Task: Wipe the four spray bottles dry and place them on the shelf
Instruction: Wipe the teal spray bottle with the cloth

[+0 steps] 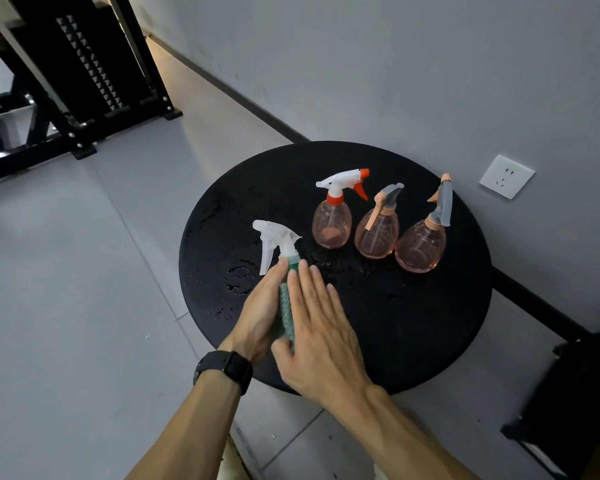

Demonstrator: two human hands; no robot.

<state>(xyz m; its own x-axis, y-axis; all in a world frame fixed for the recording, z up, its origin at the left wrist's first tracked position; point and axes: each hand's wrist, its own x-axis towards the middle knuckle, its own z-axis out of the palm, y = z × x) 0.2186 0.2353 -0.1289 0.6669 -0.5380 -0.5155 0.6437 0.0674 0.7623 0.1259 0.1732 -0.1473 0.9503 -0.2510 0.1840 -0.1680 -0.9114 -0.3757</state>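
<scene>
A green ribbed spray bottle [286, 306] with a clear white trigger head stands between my two hands above the round black table [413, 323]. My left hand [262, 313] presses its left side with straight fingers. My right hand [321, 323] lies flat against its right side, thumb under the bottle's base. Three pink clear spray bottles stand in a row further back: one with a white and red head [332, 223], one with a grey and peach head [377, 233], one taller on the right [421, 245]. No cloth is in view.
Water drops and a wet ring [239, 277] lie on the table's left part. A black metal frame [84, 81] stands on the floor at the upper left. A wall socket [506, 176] sits on the grey wall. A dark object [575, 393] stands at the right edge.
</scene>
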